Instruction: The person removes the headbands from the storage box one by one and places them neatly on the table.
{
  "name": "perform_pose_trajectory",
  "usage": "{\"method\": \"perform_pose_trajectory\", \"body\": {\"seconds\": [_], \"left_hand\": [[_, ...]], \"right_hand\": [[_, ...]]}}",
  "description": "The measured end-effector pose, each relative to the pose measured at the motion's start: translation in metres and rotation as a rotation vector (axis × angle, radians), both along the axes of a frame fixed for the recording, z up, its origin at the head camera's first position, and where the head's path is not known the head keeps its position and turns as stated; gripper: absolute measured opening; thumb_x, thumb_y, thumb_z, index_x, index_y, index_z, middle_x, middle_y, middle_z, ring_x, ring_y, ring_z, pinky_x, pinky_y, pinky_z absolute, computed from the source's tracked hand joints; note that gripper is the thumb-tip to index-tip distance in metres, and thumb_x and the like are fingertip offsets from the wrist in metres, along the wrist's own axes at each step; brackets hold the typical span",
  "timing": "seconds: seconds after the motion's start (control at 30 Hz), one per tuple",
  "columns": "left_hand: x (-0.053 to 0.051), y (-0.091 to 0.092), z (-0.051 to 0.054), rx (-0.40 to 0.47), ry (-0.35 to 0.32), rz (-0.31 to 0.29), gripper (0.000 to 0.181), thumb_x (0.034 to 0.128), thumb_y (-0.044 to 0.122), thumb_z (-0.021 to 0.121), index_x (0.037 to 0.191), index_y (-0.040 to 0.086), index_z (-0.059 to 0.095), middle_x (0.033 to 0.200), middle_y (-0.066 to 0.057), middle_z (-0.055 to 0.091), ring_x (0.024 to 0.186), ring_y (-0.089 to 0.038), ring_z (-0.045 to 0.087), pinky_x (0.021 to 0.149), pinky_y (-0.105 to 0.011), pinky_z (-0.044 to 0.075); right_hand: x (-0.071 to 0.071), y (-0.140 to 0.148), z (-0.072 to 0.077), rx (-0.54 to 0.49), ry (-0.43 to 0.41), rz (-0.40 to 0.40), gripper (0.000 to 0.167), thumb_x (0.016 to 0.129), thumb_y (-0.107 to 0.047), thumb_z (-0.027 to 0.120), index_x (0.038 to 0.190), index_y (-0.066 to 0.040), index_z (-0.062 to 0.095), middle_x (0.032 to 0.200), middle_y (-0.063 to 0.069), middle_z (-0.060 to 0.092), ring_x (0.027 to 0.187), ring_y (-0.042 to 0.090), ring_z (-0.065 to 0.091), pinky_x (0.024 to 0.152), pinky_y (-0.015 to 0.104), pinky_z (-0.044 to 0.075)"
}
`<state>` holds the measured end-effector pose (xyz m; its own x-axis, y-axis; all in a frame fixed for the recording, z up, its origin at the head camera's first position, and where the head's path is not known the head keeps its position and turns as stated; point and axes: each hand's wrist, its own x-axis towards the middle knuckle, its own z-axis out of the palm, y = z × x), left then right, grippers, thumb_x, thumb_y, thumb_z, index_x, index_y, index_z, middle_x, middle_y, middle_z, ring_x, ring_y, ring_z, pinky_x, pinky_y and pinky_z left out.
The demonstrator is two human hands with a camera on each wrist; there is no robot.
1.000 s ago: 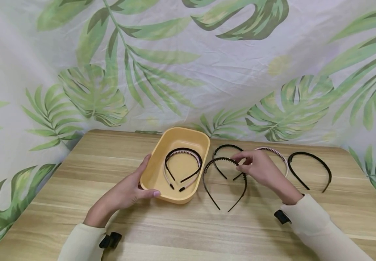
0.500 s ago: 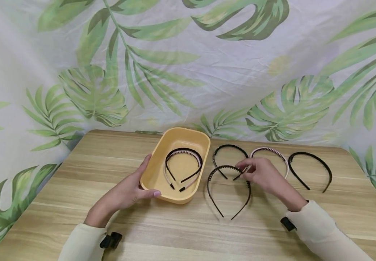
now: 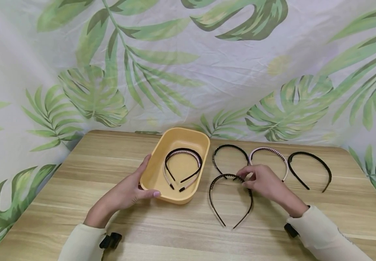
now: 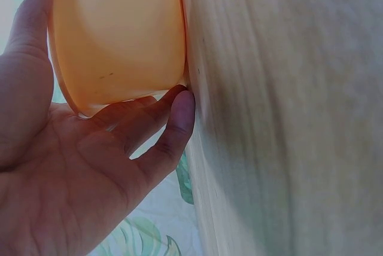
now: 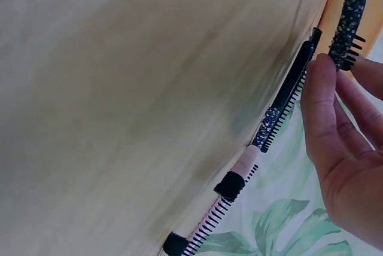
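My left hand (image 3: 126, 192) grips the near left corner of a yellow plastic tub (image 3: 184, 137), thumb over the front rim and fingers against its side. Inside the tub lie a black headband (image 3: 184, 149) and a pink headband with black tips. Between thumb and fingers, my right hand (image 3: 264, 183) pinches a black toothed headband (image 3: 226, 175) by the right of its arch, its ends toward me. Glittery stones cover this headband (image 5: 350, 17) in the right wrist view. Just behind it lies another black headband (image 3: 228, 145), partly hidden by the hand and the held band.
Right of the tub, a pink headband (image 3: 267, 148) and a plain black headband (image 3: 326, 165) lie in a row along the back of the wooden table (image 3: 181, 239). A leaf-patterned cloth (image 3: 175, 72) hangs directly behind the table.
My right hand has moved toward me and slightly right with the pinched headband, away from the tub and the back row. The left hand and tub have stayed put.
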<state>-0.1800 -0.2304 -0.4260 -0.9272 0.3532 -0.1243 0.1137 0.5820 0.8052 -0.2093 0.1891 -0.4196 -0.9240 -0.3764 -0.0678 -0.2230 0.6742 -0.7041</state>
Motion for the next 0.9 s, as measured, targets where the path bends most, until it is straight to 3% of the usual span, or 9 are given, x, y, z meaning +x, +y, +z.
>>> {"method": "perform_pose_trajectory", "body": {"seconds": [0.47,0.9], "left_hand": [[-0.0002,0.0007,0.0013,0.007,-0.01,-0.002,0.127,0.088,0.037,0.085,0.169,0.016,-0.011,0.169,-0.031,0.024,0.133,-0.032,0.057,0.115,-0.055,0.037],[0.0006,0.0011,0.0014,-0.011,-0.002,0.004,0.128,0.0879,0.038,0.085,0.169,0.015,-0.011,0.169,-0.032,0.023,0.137,-0.035,0.054,0.118,-0.058,0.033]], "right_hand": [[0.0021,0.0014,-0.0023,-0.009,-0.036,0.045,0.027,0.086,0.003,0.079,0.113,0.002,0.076,0.102,0.014,0.075,0.071,0.011,0.061,0.059,0.023,0.049],[0.0003,0.0027,-0.0058,-0.026,-0.105,0.048,0.026,0.086,0.005,0.078,0.112,0.002,0.075,0.097,0.011,0.072,0.076,0.014,0.063,0.06,0.026,0.055]]}}
